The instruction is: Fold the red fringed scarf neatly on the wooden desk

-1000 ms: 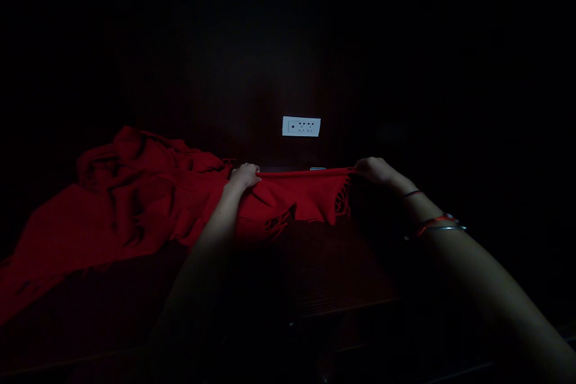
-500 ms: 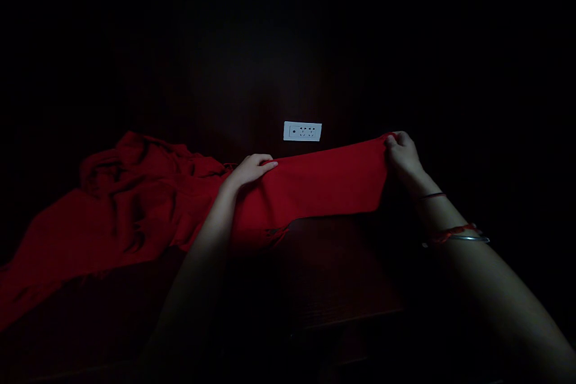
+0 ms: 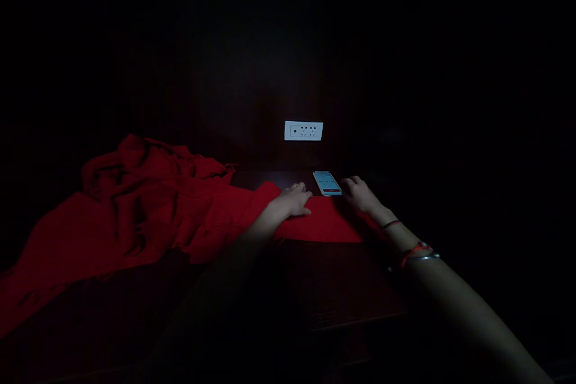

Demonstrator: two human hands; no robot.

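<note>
A long red cloth (image 3: 216, 204) lies over a dark table, bunched in folds on the left and stretched flat in a strip on the right. My left hand (image 3: 294, 199) rests on top of the strip with its fingers apart. At the strip's far right corner is my right hand (image 3: 361, 195), its fingers curled in and closed on the cloth's edge, though the fingertips are dim. Just left of that hand, a phone (image 3: 327, 183) with a lit screen lies at the cloth's far edge.
A white wall socket (image 3: 303, 131) sits on the dark wall behind the table. The dark wooden tabletop (image 3: 333, 282) shows in front of the cloth, with its front edge faintly visible. Most of the surroundings are too dark to make out.
The raised strip of cloth has come down flat onto the table, uncovering the phone. My left hand has moved right and down; my right hand has moved left and down.
</note>
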